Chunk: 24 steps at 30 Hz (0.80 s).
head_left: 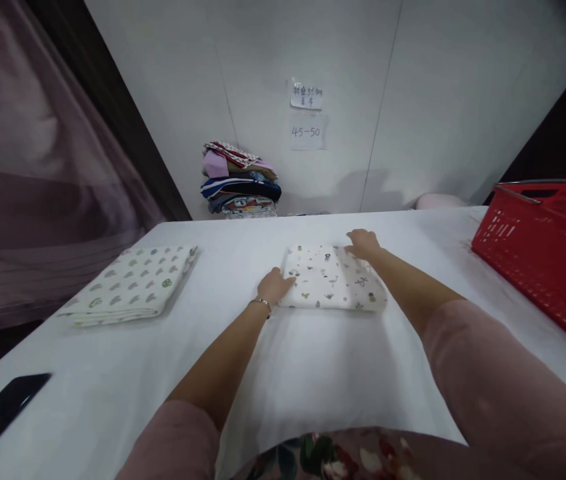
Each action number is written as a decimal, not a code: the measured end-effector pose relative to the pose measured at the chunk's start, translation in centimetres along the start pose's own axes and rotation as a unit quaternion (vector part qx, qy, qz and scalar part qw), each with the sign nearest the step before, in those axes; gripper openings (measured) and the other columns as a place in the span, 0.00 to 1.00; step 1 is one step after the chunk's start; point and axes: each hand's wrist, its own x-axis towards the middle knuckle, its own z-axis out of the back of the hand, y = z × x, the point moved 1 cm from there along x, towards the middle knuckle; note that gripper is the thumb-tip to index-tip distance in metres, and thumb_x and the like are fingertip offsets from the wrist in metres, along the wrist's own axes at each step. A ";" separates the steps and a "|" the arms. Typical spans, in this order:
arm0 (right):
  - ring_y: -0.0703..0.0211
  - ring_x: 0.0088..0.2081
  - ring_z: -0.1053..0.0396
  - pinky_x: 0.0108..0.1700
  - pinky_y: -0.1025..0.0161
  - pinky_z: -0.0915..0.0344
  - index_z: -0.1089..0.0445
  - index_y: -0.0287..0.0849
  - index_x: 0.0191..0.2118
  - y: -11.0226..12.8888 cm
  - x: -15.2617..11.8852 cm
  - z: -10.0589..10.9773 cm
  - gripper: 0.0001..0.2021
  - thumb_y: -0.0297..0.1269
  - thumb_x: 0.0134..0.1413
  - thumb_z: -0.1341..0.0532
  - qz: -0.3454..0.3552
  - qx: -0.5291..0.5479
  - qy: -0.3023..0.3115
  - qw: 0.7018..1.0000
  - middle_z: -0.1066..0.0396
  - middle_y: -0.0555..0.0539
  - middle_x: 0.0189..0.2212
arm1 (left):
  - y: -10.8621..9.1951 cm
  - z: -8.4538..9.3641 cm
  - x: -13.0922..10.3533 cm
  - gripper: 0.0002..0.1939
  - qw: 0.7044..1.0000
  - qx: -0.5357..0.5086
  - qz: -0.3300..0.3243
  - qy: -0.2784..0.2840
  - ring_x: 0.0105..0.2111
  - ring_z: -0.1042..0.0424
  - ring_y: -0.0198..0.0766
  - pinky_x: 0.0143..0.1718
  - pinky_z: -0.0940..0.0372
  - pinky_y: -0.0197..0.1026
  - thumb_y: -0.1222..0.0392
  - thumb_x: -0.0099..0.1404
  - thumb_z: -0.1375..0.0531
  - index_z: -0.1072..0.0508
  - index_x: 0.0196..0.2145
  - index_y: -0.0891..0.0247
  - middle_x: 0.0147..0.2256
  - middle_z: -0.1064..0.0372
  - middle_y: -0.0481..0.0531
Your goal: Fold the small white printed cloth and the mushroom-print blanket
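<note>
A folded white cloth (330, 283) with small printed figures lies flat on the white table in front of me. My left hand (275, 287), with a bracelet at the wrist, is closed at the cloth's left edge, thumb over the top. At the far right corner, my right hand (363, 243) has its bent fingers and thumb around the edge; its fingertips are partly hidden. To the left lies another folded cloth (135, 283), white with grey and green printed shapes, apart from both hands.
A red plastic basket (543, 267) stands on the right side of the table (333, 373). Against the wall at the back is a stack of folded fabrics (240, 180). A dark flat phone-like object (3, 417) lies near left. Paper notes (307, 130) hang on the wall; a curtain (37, 167) hangs left.
</note>
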 end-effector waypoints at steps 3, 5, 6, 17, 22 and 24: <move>0.49 0.61 0.52 0.59 0.51 0.56 0.46 0.40 0.60 3.6 -2.0 -1.2 0.26 0.47 0.60 0.52 0.055 0.054 -0.017 0.997 0.48 0.40 0.61 | -1.3 -0.3 -0.5 0.30 0.990 0.032 -0.099 -0.091 0.58 0.45 0.47 0.54 0.46 0.46 0.45 0.62 0.50 0.44 0.57 0.64 0.59 0.45 0.60; 0.49 0.63 0.57 0.60 0.49 0.60 0.47 0.41 0.61 5.3 -4.4 -2.5 0.28 0.50 0.60 0.53 0.085 0.080 -0.015 0.993 0.52 0.41 0.63 | -2.1 -1.1 -0.6 0.31 0.979 0.057 -0.170 -0.102 0.62 0.57 0.46 0.60 0.56 0.48 0.44 0.64 0.53 0.47 0.59 0.63 0.63 0.55 0.58; 0.49 0.64 0.60 0.61 0.48 0.62 0.47 0.42 0.61 5.8 -5.6 -3.2 0.28 0.51 0.59 0.54 0.089 0.084 -0.009 0.992 0.54 0.42 0.64 | -2.4 -1.7 -0.6 0.31 0.976 0.067 -0.188 -0.089 0.63 0.61 0.46 0.61 0.60 0.50 0.43 0.64 0.54 0.48 0.60 0.63 0.64 0.59 0.57; 0.48 0.65 0.64 0.60 0.46 0.62 0.50 0.44 0.62 4.8 -10.5 -4.7 0.31 0.56 0.60 0.61 0.069 0.085 0.052 0.993 0.59 0.42 0.65 | -2.1 -3.4 -0.1 0.34 0.977 0.109 -0.185 -0.012 0.64 0.68 0.46 0.60 0.62 0.58 0.40 0.64 0.61 0.51 0.62 0.58 0.65 0.65 0.52; 0.49 0.65 0.65 0.61 0.45 0.64 0.51 0.41 0.62 2.3 -13.2 -5.4 0.31 0.55 0.60 0.60 0.014 0.040 -0.021 0.999 0.58 0.40 0.65 | -2.2 -3.3 -0.2 0.34 0.978 0.104 -0.179 -0.002 0.64 0.69 0.46 0.60 0.62 0.59 0.40 0.63 0.62 0.52 0.62 0.60 0.65 0.67 0.52; 0.50 0.65 0.64 0.61 0.46 0.62 0.49 0.42 0.61 1.8 -13.9 -5.9 0.30 0.54 0.61 0.61 0.014 0.040 -0.024 0.999 0.56 0.41 0.64 | -2.3 -3.3 -0.2 0.34 0.979 0.105 -0.175 -0.004 0.64 0.69 0.46 0.60 0.61 0.59 0.40 0.63 0.61 0.52 0.62 0.59 0.65 0.67 0.52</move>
